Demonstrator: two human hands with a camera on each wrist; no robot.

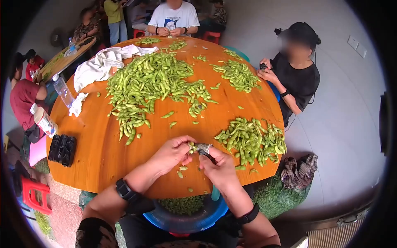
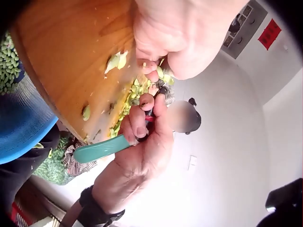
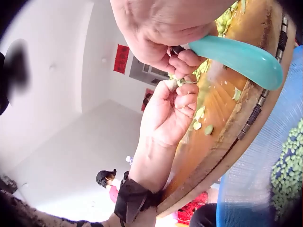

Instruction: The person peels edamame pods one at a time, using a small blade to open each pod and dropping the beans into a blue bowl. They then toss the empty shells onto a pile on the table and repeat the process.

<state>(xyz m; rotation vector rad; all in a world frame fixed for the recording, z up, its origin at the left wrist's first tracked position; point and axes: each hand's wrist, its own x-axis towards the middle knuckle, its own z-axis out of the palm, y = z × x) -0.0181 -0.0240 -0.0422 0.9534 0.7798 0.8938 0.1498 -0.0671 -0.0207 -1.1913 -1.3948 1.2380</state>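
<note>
Over the near edge of the round wooden table (image 1: 99, 157), both hands meet. My left hand (image 1: 171, 155) pinches a green soybean pod (image 1: 192, 148) between thumb and fingers. In my right hand (image 1: 221, 167) is a tool with a turquoise handle (image 3: 241, 59), its fingers curled round it; the working end is hidden among the fingertips. The two hands' fingertips come together at the pod. Below them lie a few empty pod shells (image 2: 116, 61) and a loose bean (image 3: 209, 129). Under the table edge, a blue basin (image 1: 219, 217) contains shelled green beans (image 1: 182, 204).
A large pod heap (image 1: 149, 78) covers the table's middle, with a smaller pile (image 1: 252, 142) at right. At left are a white cloth (image 1: 97, 68), bottles (image 1: 44, 120) and a black case (image 1: 63, 149). A person in black (image 1: 302, 74) sits at right; others sit farther back.
</note>
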